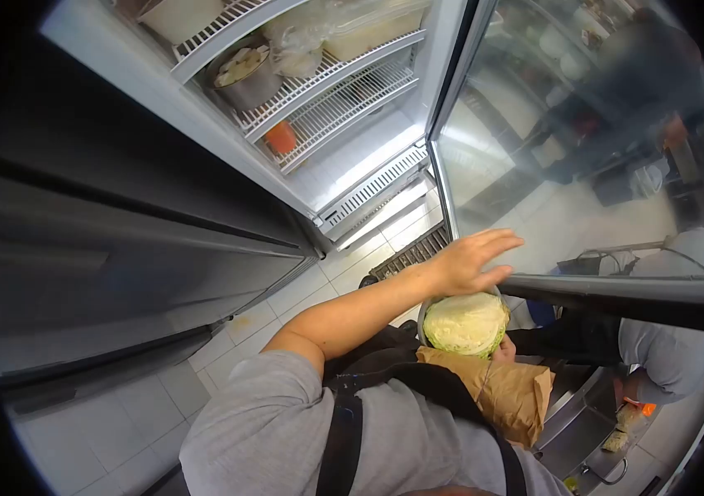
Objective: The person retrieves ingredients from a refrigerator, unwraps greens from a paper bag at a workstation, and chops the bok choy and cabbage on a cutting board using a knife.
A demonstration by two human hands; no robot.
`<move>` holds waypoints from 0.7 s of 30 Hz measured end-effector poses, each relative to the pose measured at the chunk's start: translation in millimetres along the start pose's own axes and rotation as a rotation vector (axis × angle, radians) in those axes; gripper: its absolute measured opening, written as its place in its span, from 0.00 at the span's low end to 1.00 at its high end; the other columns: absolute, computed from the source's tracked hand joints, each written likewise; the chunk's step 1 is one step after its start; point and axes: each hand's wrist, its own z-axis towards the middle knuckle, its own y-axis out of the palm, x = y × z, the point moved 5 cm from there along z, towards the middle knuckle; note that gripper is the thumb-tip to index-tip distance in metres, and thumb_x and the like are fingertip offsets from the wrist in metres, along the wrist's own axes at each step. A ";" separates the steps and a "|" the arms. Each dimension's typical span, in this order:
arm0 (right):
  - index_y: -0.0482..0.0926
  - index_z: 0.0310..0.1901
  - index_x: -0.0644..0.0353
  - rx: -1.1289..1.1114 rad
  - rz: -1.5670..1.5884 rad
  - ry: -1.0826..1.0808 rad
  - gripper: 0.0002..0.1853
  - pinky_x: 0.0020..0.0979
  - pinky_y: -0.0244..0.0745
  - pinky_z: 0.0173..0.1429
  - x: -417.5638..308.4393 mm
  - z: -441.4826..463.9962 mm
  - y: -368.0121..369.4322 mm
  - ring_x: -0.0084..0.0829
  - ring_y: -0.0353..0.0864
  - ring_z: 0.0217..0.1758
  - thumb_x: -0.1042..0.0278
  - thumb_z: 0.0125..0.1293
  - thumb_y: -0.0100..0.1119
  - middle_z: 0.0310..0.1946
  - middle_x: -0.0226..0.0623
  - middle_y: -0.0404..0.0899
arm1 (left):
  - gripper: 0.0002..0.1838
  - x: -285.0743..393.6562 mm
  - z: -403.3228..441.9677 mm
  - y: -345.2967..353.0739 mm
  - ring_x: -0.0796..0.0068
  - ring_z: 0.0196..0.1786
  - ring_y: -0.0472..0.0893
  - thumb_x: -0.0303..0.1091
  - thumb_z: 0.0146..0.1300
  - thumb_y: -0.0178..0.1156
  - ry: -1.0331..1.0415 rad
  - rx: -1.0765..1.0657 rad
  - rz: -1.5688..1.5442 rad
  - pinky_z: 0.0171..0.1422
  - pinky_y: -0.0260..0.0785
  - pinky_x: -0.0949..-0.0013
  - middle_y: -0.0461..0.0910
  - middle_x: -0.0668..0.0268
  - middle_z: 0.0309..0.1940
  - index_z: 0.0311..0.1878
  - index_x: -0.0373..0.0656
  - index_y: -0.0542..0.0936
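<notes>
My left hand (480, 260) reaches across at the lower edge of the glass door (534, 207), fingers apart and holding nothing; whether it touches the door I cannot tell. Just below it a cut cabbage (466, 324), pale green, sits in a round metal bowl (423, 326) close to my body. At the bowl's right side my right hand (503, 347) shows only in part, its fingers closed at the rim beside the cabbage. A crumpled brown paper bag (517, 397) lies against the bowl and hides much of my right arm.
The fridge stands open ahead, its wire shelves (360, 91) bearing a metal pot (253, 87), plastic bags and an orange container (281, 137). Dark steel cabinets (121, 264) line the left. At right, a person in grey (674, 355) works by a metal sink (571, 413).
</notes>
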 end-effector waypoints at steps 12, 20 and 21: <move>0.81 0.52 0.68 0.129 0.060 0.138 0.13 0.28 0.77 0.51 158.7 29.9 6.9 0.26 0.83 0.46 0.74 0.67 0.62 0.45 0.35 0.85 | 0.18 -446.5 -91.2 -175.0 0.72 0.35 0.82 0.45 0.69 0.56 -0.949 0.648 -0.059 0.37 0.74 0.68 0.85 0.63 0.32 0.42 0.39 0.84; 0.80 0.51 0.72 0.130 0.013 0.265 0.14 0.29 0.70 0.60 136.9 38.3 -7.7 0.30 0.77 0.57 0.78 0.65 0.63 0.54 0.40 0.79 | 0.17 -612.8 -25.8 -292.1 0.65 0.24 0.80 0.46 0.73 0.55 -1.093 0.907 -0.151 0.26 0.76 0.65 0.79 0.60 0.29 0.41 0.38 0.76; 0.80 0.51 0.72 0.125 -0.032 0.218 0.14 0.29 0.70 0.59 134.2 38.4 -4.5 0.30 0.78 0.56 0.78 0.65 0.63 0.53 0.40 0.79 | 0.16 -602.4 -16.0 -291.1 0.63 0.25 0.80 0.44 0.73 0.54 -1.090 0.982 -0.165 0.27 0.77 0.63 0.79 0.60 0.31 0.43 0.39 0.76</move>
